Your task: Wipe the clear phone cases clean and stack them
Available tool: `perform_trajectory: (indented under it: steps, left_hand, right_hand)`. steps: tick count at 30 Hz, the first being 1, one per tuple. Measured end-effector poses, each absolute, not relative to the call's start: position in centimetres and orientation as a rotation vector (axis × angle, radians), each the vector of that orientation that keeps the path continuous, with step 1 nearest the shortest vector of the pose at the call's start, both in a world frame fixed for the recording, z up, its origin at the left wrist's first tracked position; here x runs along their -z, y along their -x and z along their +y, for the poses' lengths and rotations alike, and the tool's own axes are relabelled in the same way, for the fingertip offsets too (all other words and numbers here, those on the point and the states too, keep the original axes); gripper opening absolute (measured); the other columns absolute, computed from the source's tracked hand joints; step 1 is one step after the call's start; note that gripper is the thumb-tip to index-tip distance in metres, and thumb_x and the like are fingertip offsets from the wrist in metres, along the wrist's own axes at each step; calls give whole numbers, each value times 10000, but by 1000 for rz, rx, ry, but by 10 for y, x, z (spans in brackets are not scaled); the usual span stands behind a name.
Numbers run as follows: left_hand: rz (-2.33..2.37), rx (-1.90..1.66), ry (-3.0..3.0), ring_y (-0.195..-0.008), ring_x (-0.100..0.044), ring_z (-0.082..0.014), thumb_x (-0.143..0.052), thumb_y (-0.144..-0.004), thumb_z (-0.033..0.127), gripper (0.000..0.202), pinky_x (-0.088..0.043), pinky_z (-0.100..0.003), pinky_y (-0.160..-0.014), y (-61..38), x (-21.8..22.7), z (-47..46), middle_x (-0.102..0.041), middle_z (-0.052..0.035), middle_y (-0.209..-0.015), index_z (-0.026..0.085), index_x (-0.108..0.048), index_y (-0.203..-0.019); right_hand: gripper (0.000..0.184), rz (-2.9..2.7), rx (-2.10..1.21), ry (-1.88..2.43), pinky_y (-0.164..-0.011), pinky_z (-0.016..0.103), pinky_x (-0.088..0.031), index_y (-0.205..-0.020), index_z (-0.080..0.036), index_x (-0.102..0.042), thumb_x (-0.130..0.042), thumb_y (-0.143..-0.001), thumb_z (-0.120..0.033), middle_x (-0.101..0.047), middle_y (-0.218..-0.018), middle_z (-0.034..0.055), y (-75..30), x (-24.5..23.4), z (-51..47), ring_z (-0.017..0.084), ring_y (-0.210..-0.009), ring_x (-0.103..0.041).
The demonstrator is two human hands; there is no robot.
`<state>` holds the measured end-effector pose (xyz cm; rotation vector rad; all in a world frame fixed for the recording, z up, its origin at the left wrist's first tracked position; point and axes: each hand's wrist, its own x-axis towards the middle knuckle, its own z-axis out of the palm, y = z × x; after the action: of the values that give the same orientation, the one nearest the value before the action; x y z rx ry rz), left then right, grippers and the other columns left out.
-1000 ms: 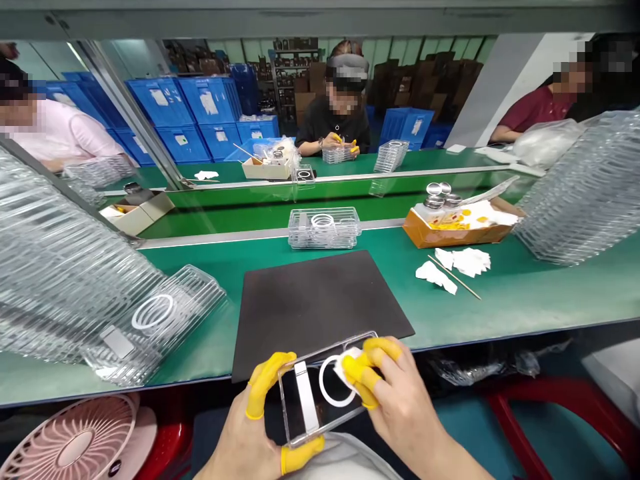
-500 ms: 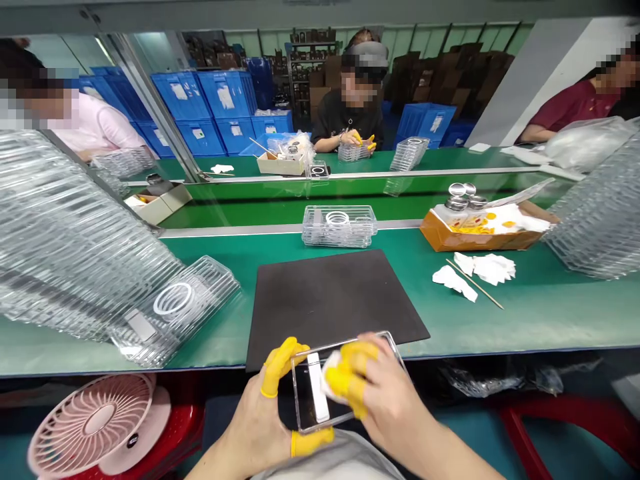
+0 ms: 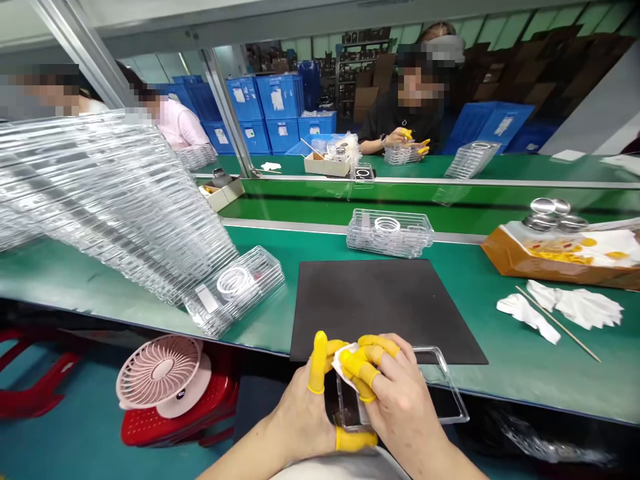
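Yellow finger cots (image 3: 317, 363) cover your left hand (image 3: 300, 417), which grips a clear plastic case (image 3: 445, 393) steady at the black mat's (image 3: 380, 300) near edge while your right hand (image 3: 403, 393) pinches white cloth (image 3: 345, 357) against it.

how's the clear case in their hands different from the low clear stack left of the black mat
The held case is one thin shell; the low stack is several cases thick. The held case is gripped by the left hand and right hand, with a white cloth on it; the stack lies untouched on the green bench. A white ring shows on the stack, none on the held case. Both are clear, rectangular plastic.
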<state>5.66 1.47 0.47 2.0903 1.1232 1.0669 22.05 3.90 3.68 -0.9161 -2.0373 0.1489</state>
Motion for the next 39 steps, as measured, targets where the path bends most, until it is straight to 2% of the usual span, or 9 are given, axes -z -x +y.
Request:
perform_trajectory:
  steps: [7,13,17,19,24,28,32,36,39]
  left_hand:
    - [1160,-1106,-2115,-1016,-691,-270,-916,-484,411,1077,-572,-391,-901,-55,2,18,-646,-79,-1166,285,-314,-1368]
    - [1150,-1089,-2171,-972,-705,-265,-901,-516,447,1044,-593,-386,-854,-52,-5,22,-664,-67,-1123,294,-309,-1363]
    - [1127,-1043,-2208,-1013,-689,-281,-868,-565,490,953,-579,-405,-880,-53,-7,25,-651,-80,-1128,277,-355,-1340]
    - [1112,-1057,-2184,-1035,-680,-279,-856,-585,488,980,-576,-401,-884,-53,-6,24,-644,-87,-1145,271,-320,-1377]
    - [1103,-1088,-2193,-1062,-665,-286,-856,-594,517,1129,-556,-424,-915,-52,-4,22,-642,-96,-1172,275,-179,-1465]
    - [1128,-1048,-2193,-1053,-672,-281,-851,-619,483,1114,-558,-417,-910,-52,-10,21,-646,-104,-1186,262,-174,-1477]
    - [1147,-1053,-2152,-1015,-685,-272,-881,-565,461,1138,-574,-411,-876,-53,-11,22,-667,-66,-1119,281,-209,-1466]
    - [1148,-1046,-2136,-1061,-669,-284,-904,-539,400,1268,-565,-428,-902,-53,-8,22,-660,-98,-1162,250,-103,-1510]
    - [1159,-1013,-2154,-1085,-660,-281,-902,-572,364,1271,-555,-426,-929,-53,-8,18,-634,-127,-1216,239,-71,-1526]
  right_hand:
    - [301,-2229,-195,691,-957,407,-398,-1037,-240,-650,-481,-845,-81,-695,-814,-5,-239,-38,30,164,-814,-640]
    - [256,-2372,-254,573,-983,370,-392,-1129,-280,-637,-463,-957,-207,-702,-773,-29,-251,-40,26,148,-845,-640]
    - [223,-2396,-156,576,-1005,379,-355,-1091,-261,-659,-486,-956,-225,-705,-815,-23,-274,-31,21,163,-858,-627]
    - [218,-2420,-71,603,-1013,405,-339,-1081,-259,-668,-503,-940,-238,-712,-872,-7,-287,-24,21,185,-901,-620]
    - [310,-2290,-69,903,-1049,480,-277,-1060,-293,-664,-504,-869,-109,-701,-913,-5,-289,-21,43,218,-1061,-584]
    - [281,-2108,-101,1019,-1027,459,-321,-966,-254,-665,-489,-857,-64,-676,-868,1,-266,-29,51,190,-977,-606]
    - [256,-2203,-139,815,-988,424,-377,-1002,-189,-667,-451,-903,-94,-685,-899,37,-265,-28,26,182,-946,-609]
    - [199,-2238,24,815,-982,436,-381,-986,-195,-680,-533,-886,-108,-693,-894,36,-308,-10,1,203,-949,-609]
    - [226,-2210,147,987,-983,469,-382,-986,-208,-683,-578,-840,-70,-680,-940,58,-355,9,-3,231,-969,-603]
